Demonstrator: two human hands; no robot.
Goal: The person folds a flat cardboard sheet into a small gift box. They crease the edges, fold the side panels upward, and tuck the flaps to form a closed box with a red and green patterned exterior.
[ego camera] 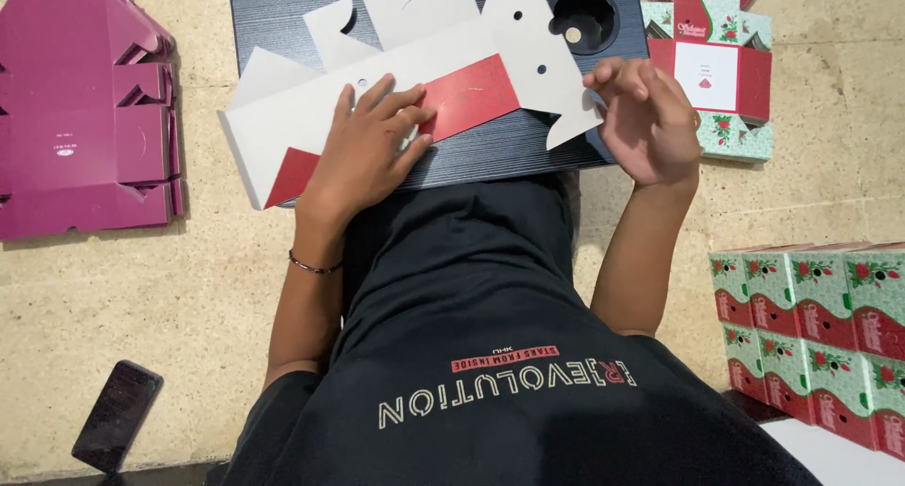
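A flat cardboard box blank (471,62), white inside with a folded red panel, lies across a small dark lap table (500,151). My left hand (363,147) presses flat on the blank's folded middle, fingers spread over the white and red parts. My right hand (646,118) is at the blank's right end, its fingertips touching the edge of a white flap with small holes. A thin bracelet circles my left wrist.
A stack of flat magenta box blanks (85,114) lies on the floor at the left. Flat red-and-mint floral blanks (716,62) sit at the upper right. Several assembled floral boxes (815,330) stand at the lower right. A dark phone (118,415) lies lower left.
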